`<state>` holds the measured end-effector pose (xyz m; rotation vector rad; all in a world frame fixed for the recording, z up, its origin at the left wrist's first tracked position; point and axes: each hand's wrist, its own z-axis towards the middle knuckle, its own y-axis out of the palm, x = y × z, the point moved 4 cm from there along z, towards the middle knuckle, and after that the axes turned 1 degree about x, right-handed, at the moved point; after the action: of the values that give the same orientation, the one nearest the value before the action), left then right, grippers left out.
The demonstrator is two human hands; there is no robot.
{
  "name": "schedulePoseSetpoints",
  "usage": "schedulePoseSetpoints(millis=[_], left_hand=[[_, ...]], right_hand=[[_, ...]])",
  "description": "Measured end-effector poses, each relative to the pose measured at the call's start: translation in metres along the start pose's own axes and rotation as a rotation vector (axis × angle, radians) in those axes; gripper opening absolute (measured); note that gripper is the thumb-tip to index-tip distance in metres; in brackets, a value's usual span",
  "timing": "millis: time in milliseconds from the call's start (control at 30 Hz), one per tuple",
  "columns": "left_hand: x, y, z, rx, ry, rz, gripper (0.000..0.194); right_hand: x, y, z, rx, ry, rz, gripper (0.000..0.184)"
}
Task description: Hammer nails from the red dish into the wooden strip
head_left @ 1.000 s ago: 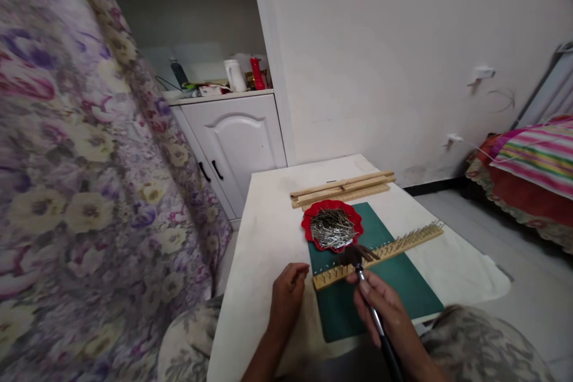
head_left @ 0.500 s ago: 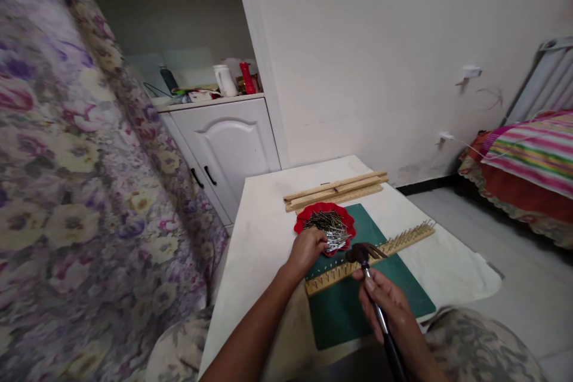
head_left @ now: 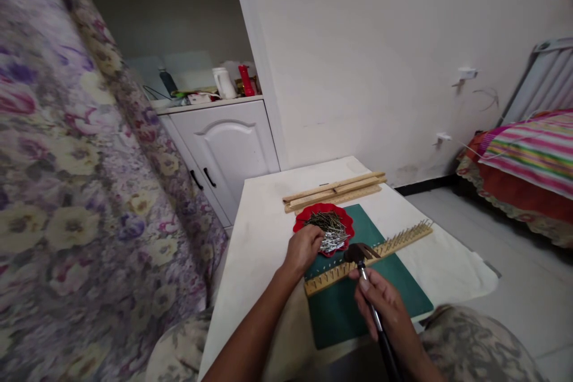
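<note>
My left hand (head_left: 304, 248) is at the near left rim of a red scalloped dish (head_left: 298, 224), its fingers pinched together. Whatever is between those fingertips is too small to make out. Loose nails (head_left: 330, 230), some dark and some silvery, fill the dish. My right hand (head_left: 388, 301) grips a claw hammer (head_left: 375, 315) by its shaft, the dark head raised over a wooden strip (head_left: 329, 278). Many nails stand upright or tilted along that strip, which lies across a green mat (head_left: 342, 319). The hammer head hides the strip's middle.
Several wooden strips (head_left: 335, 189) lie behind the dish on the white-covered table (head_left: 262, 233). A floral curtain (head_left: 111, 191) hangs at the left, near a white cabinet (head_left: 237, 143). To the right stands a bed (head_left: 528, 161) with a striped cover.
Almost nothing differs. My left hand has shifted very slightly at the dish's edge, and the view has moved a touch. The hammer stays in my right hand.
</note>
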<state>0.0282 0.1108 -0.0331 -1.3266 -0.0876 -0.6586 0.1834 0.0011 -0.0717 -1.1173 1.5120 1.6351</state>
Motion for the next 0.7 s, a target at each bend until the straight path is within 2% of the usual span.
schedulePoseSetpoints(millis=[100, 233, 400, 567, 700], left_hand=[[0.016, -0.017, -0.023, 0.084, 0.080, -0.131, 0.018], [0.045, -0.018, -0.065, -0.011, 0.206, -0.270, 0.017], [0.058, -0.004, -0.097, -0.022, 0.156, -0.350, 0.016], [0.056, 0.000, -0.109, 0.090, 0.074, -0.420, 0.013], [0.056, 0.004, -0.121, 0.133, 0.000, -0.494, 0.013]], right_hand=[[0.003, 0.000, 0.000, 0.041, -0.034, -0.078, 0.035], [0.008, 0.001, -0.001, 0.075, -0.036, -0.130, 0.034], [0.014, 0.007, -0.002, 0.001, -0.024, -0.131, 0.036], [0.019, 0.013, -0.005, -0.048, -0.022, -0.108, 0.036], [0.019, 0.017, -0.011, -0.043, -0.005, -0.129, 0.038]])
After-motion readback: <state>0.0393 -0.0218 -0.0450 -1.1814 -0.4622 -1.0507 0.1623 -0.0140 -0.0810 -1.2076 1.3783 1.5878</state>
